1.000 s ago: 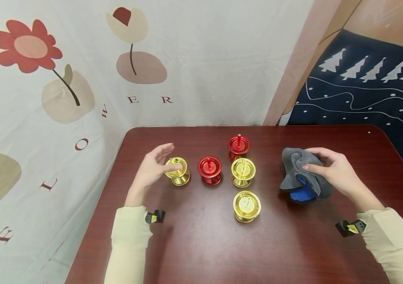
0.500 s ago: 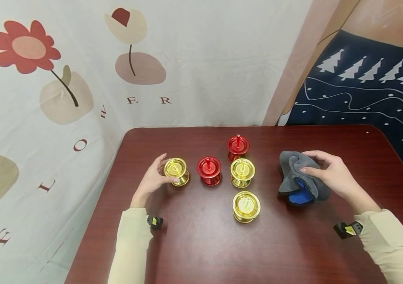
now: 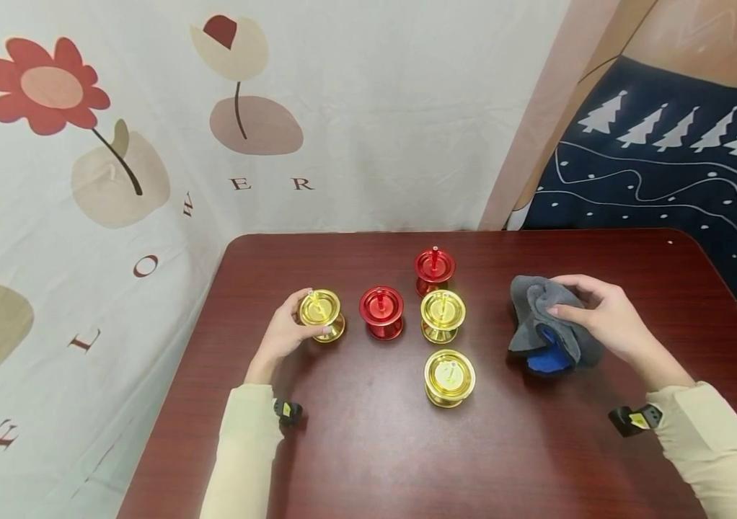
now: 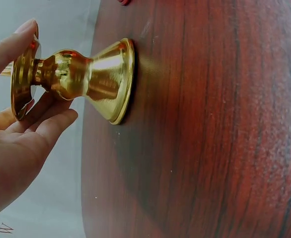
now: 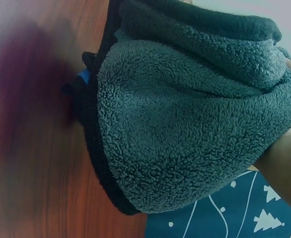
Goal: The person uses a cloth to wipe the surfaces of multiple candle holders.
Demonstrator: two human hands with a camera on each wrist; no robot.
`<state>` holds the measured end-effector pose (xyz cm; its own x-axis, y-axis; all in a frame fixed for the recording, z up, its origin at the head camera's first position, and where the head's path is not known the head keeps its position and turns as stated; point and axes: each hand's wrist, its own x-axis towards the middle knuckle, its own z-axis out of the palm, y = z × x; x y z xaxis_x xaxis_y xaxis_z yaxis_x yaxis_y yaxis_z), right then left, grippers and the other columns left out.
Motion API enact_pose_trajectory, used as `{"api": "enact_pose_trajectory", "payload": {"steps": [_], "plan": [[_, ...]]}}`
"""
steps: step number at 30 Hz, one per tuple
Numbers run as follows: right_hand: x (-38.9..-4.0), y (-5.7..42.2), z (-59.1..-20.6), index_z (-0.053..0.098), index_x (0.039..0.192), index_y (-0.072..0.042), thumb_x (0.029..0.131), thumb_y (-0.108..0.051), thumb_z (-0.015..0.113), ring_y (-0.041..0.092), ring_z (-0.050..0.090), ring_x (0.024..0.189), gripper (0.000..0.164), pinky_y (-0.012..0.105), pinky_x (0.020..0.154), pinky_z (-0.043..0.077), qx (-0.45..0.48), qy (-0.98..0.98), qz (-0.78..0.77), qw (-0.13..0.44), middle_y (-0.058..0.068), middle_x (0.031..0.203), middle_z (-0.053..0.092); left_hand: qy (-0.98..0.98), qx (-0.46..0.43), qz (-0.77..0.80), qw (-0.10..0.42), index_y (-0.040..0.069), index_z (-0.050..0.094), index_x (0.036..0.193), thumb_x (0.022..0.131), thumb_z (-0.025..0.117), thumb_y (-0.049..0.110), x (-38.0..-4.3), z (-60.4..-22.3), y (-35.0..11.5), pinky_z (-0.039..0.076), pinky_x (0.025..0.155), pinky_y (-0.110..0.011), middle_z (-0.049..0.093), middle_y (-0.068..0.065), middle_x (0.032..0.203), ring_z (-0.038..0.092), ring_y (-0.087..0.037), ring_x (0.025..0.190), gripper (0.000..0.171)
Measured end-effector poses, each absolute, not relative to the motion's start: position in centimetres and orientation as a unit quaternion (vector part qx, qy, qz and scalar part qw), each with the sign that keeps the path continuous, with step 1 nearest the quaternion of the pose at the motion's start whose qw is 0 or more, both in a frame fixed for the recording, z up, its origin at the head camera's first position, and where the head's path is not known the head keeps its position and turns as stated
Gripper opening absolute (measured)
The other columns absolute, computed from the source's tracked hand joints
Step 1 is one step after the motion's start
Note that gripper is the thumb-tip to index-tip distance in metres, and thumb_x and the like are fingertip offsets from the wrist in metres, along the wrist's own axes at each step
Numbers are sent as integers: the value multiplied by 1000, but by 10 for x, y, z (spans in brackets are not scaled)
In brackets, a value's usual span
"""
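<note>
At the left of the group, my left hand (image 3: 286, 332) holds a gold candle holder (image 3: 319, 308), thumb against its dish and fingers behind the stem. The left wrist view shows its flared base (image 4: 113, 82) at the tabletop; whether it touches is hard to tell. My right hand (image 3: 608, 317) grips a bunched grey cloth (image 3: 546, 310) with a blue inner side, held at the right of the table. In the right wrist view the plush cloth (image 5: 185, 124) covers most of the fingers.
Beside the held one stands a red candle holder (image 3: 381, 306). Farther right are another red holder (image 3: 435, 267) at the back, a gold holder (image 3: 443, 311) in front of it, and a gold holder (image 3: 449, 378) nearest me. A printed curtain (image 3: 368, 130) hangs behind the table (image 3: 375, 461).
My left hand has lowered and closed in around the leftmost gold candle holder, its thumb dropping from above the dish to its near side. The right hand with the cloth has sunk slightly.
</note>
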<state>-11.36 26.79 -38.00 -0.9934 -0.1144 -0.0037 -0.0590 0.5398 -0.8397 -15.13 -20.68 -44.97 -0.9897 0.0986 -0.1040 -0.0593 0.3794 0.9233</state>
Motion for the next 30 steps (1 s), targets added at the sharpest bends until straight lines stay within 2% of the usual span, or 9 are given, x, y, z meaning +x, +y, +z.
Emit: {"api": "enact_pose_trajectory", "payload": {"steps": [6,16,23,30], "plan": [[-118,267,-371,56,120,-7,83,-20,68,2,54,91,41,10,74,44,-48,873,-485,19,-12,106,58,843,17,533,69,1,32,138,68,80,10,-150,-438,-207,39,92,-40,50,-20,124,49,-29,110,85],[-125,256,-343,56,119,-5,82,-10,68,5,54,93,38,9,78,42,-85,861,-502,-13,-10,105,59,850,36,524,41,7,40,134,63,84,17,-147,-391,-188,44,85,-36,56,-11,118,54,-21,101,84],[-126,241,-319,57,118,-7,83,-10,67,9,54,92,37,10,77,44,-101,859,-501,-20,-5,107,58,841,76,534,46,9,44,132,60,85,16,-140,-356,-156,44,84,-36,58,-7,115,56,-20,98,83],[-121,221,-300,58,119,-9,82,-12,69,8,57,89,39,12,74,45,-117,864,-488,-25,-3,108,58,845,134,516,46,8,45,132,59,86,21,-130,-332,-113,43,88,-36,57,-3,118,53,-16,102,85]]}}
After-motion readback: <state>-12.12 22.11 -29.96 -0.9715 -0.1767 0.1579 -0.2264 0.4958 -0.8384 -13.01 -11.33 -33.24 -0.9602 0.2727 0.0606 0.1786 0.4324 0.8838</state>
